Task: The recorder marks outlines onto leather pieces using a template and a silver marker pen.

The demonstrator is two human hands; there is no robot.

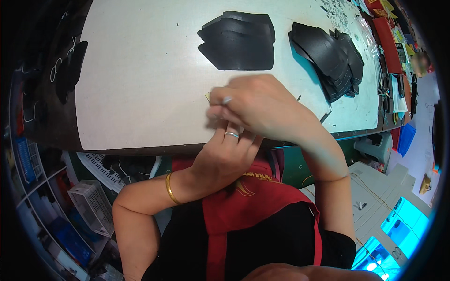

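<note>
Both my hands meet over the near edge of the white tabletop [140, 93]. My right hand [255, 100] lies across the top, its fingers curled closed and slightly smeared by motion. A small yellow edge [207, 96] shows beside its fingertips; what it belongs to is hidden. Below it, my left hand [227, 152] reaches up with bent fingers, a silver ring on one. The right hand covers its fingertips, and whatever they pinch cannot be made out. Just beyond the hands lies a stack of black leather-like cut pieces [241, 44].
A second, looser pile of black pieces [328, 61] lies at the right. Black items with loops [72, 70] hang at the left edge. Below are a white plastic basket [91, 206] and a grey-green stool [375, 147]. Boxes and papers [391, 51] crowd the right side.
</note>
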